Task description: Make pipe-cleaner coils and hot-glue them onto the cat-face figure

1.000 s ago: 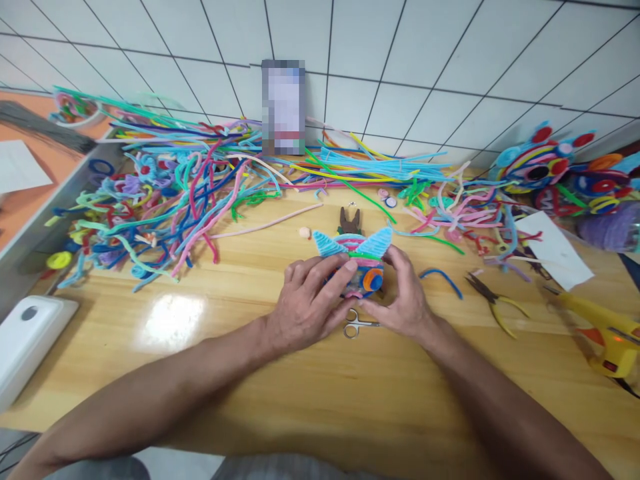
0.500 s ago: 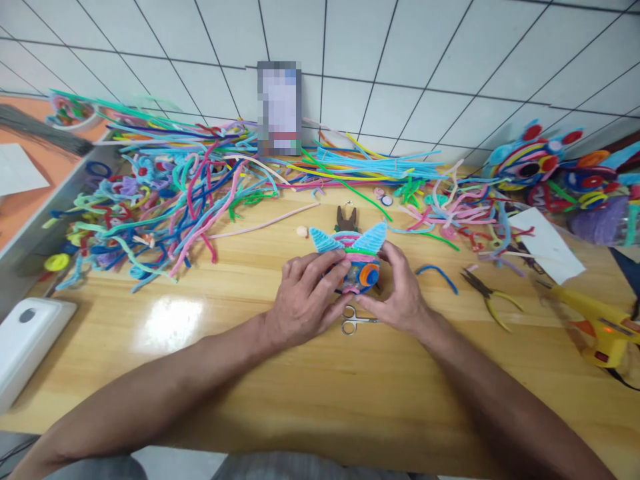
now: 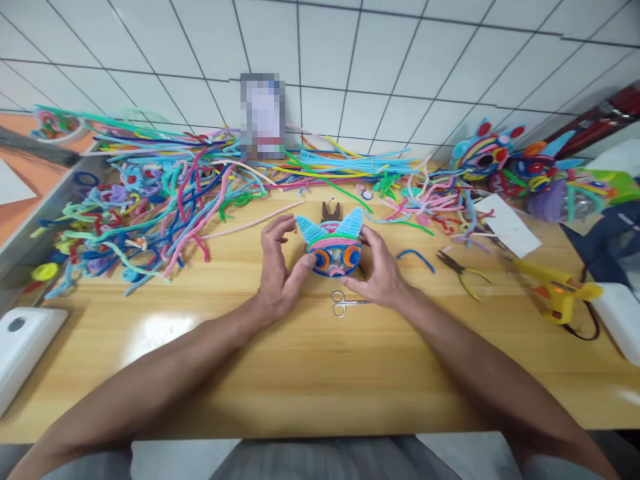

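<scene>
A pipe-cleaner animal head [image 3: 336, 241] faces me, with pointed light-blue ears, a pink and green band, orange-and-blue eyes and a small pink mouth. My right hand [image 3: 383, 270] grips its right side, fingers behind and thumb low at the front. At the other side is my left hand [image 3: 283, 267], its fingers bent and apart. The left thumb tip reaches the edge of the left eye; whether it presses there I cannot tell. Small scissors [image 3: 345, 303] lie just below the head. Directly behind it are dark-jawed pliers [image 3: 331, 212], their handles hidden.
Loose pipe cleaners [image 3: 175, 193] heap up at the left and along the wall. To the right lie a blue piece [image 3: 417, 257], yellow-handled pliers [image 3: 465, 273], white paper [image 3: 513, 225] and a yellow glue gun [image 3: 557, 290]. Finished pipe-cleaner figures [image 3: 485, 157] stand at the back right.
My left hand has drawn back leftward off the front of the head, uncovering its left eye. The right hand keeps its grip. The whole view has shifted a little to the right.
</scene>
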A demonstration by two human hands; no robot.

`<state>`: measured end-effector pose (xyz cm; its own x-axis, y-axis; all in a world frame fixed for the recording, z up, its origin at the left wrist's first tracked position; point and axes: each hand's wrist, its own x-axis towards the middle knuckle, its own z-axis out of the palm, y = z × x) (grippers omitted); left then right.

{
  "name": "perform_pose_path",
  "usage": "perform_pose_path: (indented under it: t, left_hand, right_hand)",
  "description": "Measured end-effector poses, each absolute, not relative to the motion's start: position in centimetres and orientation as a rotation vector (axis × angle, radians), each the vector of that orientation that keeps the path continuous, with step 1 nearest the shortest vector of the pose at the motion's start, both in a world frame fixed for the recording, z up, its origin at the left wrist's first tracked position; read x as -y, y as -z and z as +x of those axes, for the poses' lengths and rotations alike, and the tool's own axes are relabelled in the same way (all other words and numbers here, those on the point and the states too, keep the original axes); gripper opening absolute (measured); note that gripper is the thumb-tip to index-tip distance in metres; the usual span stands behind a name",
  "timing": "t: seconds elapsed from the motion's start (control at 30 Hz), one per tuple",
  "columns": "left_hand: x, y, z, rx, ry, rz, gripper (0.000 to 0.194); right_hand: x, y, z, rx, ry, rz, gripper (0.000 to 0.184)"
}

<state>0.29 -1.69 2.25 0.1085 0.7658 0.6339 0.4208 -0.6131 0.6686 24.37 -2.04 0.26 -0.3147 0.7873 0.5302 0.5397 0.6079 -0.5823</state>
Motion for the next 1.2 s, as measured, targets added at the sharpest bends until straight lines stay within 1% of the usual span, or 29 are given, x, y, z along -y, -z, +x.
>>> perform_pose_path:
  t: [0.1, 0.17, 0.2, 0.23, 0.33, 0.37, 0.4, 0.47, 0.57, 0.67, 0.73, 0.77, 0.83, 0.87, 0.9, 0.97, 1.03, 1.1, 1.2]
  left_hand:
    - [1.1, -1.8, 0.2, -1.160, -1.535, 1.950, 0.051]
    - [0.7, -1.8, 0.1, -1.162, -1.584, 1.874, 0.049]
    - [0.5, -1.9, 0.1, -1.166, -1.613, 1.834, 0.047]
    - [0.4, -2.0, 0.0, -1.169, -1.643, 1.796, 0.044]
    - [0.0, -2.8, 0.1, -1.145, -1.682, 1.751, 0.030]
    - [-0.1, -3.1, 0.1, -1.128, -1.694, 1.750, 0.028]
    - [-0.1, -3.4, 0.2, -1.112, -1.711, 1.748, 0.028]
    - [0.1, -3.8, 0.3, -1.088, -1.759, 1.735, 0.027]
    - [0.9, -3.9, 0.2, -1.012, -1.764, 1.773, 0.022]
    - [2.3, -4.2, 0.1, -0.847, -1.624, 2.018, 0.023]
    - [3.6, -4.8, 0.2, -0.661, -1.522, 2.259, 0.027]
    - [4.3, -5.2, 0.5, -0.574, -1.475, 2.373, 0.028]
    - [6.0, -6.0, 1.1, -0.490, -1.371, 2.558, 0.026]
    - [6.8, -6.4, 1.6, -0.477, -1.303, 2.637, 0.028]
    - [7.6, -6.7, 2.0, -0.445, -1.229, 2.703, 0.036]
    - [9.0, -6.9, 2.6, -0.360, -1.057, 2.754, 0.056]
    - [9.8, -6.8, 3.1, -0.336, -0.883, 2.725, 0.069]
    - [10.0, -6.5, 3.2, -0.371, -0.760, 2.673, 0.076]
    - [9.3, -6.1, 3.0, -0.428, -0.684, 2.652, 0.073]
  right_hand:
    - [2.0, -1.3, 24.6, 2.017, -0.396, -1.046, 0.106]
    - [2.1, -3.2, 25.1, 1.938, -0.400, -1.051, 0.102]
    - [2.3, -4.5, 25.4, 1.854, -0.391, -1.055, 0.093]
    - [2.5, -6.0, 25.8, 1.752, -0.374, -1.058, 0.081]
    - [4.0, -9.9, 27.5, 1.473, -0.302, -1.095, 0.034]
    - [4.6, -10.7, 28.1, 1.424, -0.271, -1.131, 0.022]
    - [5.2, -11.1, 28.9, 1.393, -0.237, -1.173, 0.017]
    - [6.1, -10.6, 30.5, 1.361, -0.189, -1.268, 0.019]
    - [6.4, -8.0, 33.0, 1.333, -0.149, -1.401, 0.023]
    - [5.9, -5.8, 34.5, 1.446, -0.028, -1.506, 0.030]
    - [6.2, -5.3, 33.9, 1.623, 0.040, -1.465, 0.033]
    - [6.6, -5.2, 33.1, 1.728, 0.054, -1.402, 0.032]
    - [8.1, -5.4, 30.4, 1.943, 0.038, -1.216, 0.022]
    - [9.1, -5.5, 28.8, 2.062, -0.008, -1.130, 0.014]
    - [10.3, -5.5, 27.2, 2.183, -0.070, -1.040, 0.007]
    - [12.5, -5.5, 24.4, 2.386, -0.169, -0.862, 0.013]
    - [14.2, -5.6, 22.7, 2.502, -0.215, -0.841, 0.019]
    - [15.2, -6.1, 22.4, 2.542, -0.221, -0.903, 0.023]
    - [16.0, -7.2, 23.8, 2.490, -0.176, -0.956, 0.028]
